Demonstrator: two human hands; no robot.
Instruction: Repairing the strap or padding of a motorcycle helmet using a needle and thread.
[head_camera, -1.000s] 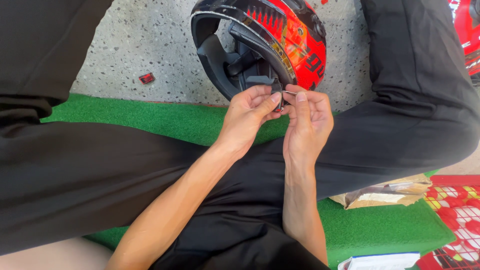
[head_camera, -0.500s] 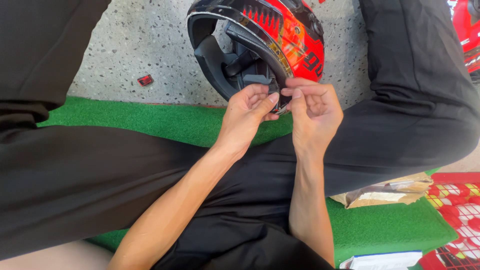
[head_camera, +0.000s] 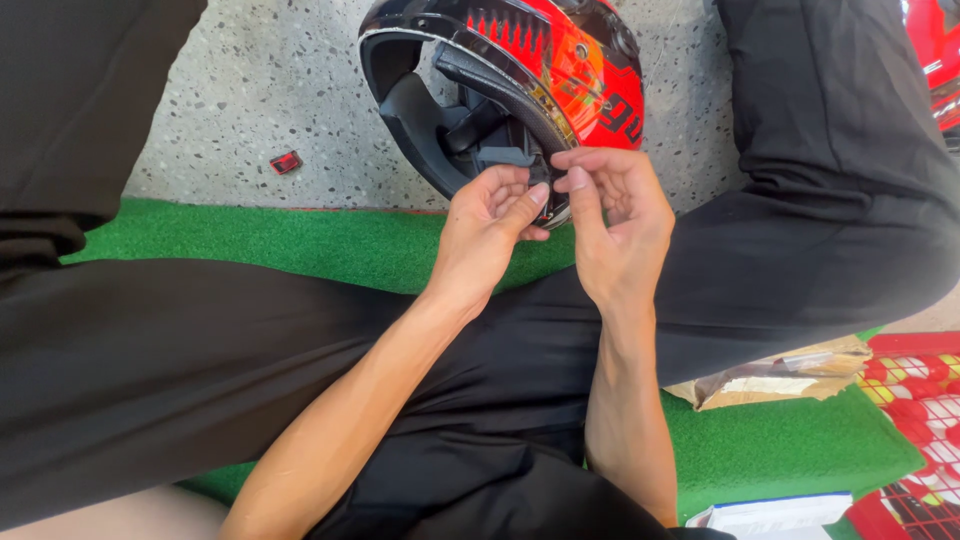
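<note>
Item one: your left hand (head_camera: 490, 232), fingers curled shut, thumb and forefinger pinched together at the lower rim of the helmet (head_camera: 520, 90); whatever small part they pinch is too hidden to name. Item two: your right hand (head_camera: 615, 220), fingers bent inward and closed, the fingertips (head_camera: 572, 181) meeting those of the left hand at the same spot on the rim, so that the two hands touch. Item three: the helmet, red and black with a glossy shell, lying on its side on the speckled floor (head_camera: 250, 100) just past the far edge of the green mat (head_camera: 300, 240), its opening turned toward you and its dark inner padding (head_camera: 440, 130) in view; its lower rim is touching both sets of fingers. Item four: your legs in black trousers (head_camera: 150, 370), spread to either side of the helmet and resting across the mat. Item five: a small red and black piece (head_camera: 286, 162) lying alone on the floor, well apart from the helmet, toward the left. Item six: a torn brown paper wrapper (head_camera: 780, 375) on the mat near its right edge, beside your right forearm. Item seven: a red patterned sheet (head_camera: 920, 400) at the right edge of view, just beside the mat. Item eight: a white card or box (head_camera: 775, 515), partly cut off, at the near right corner of the mat.
</note>
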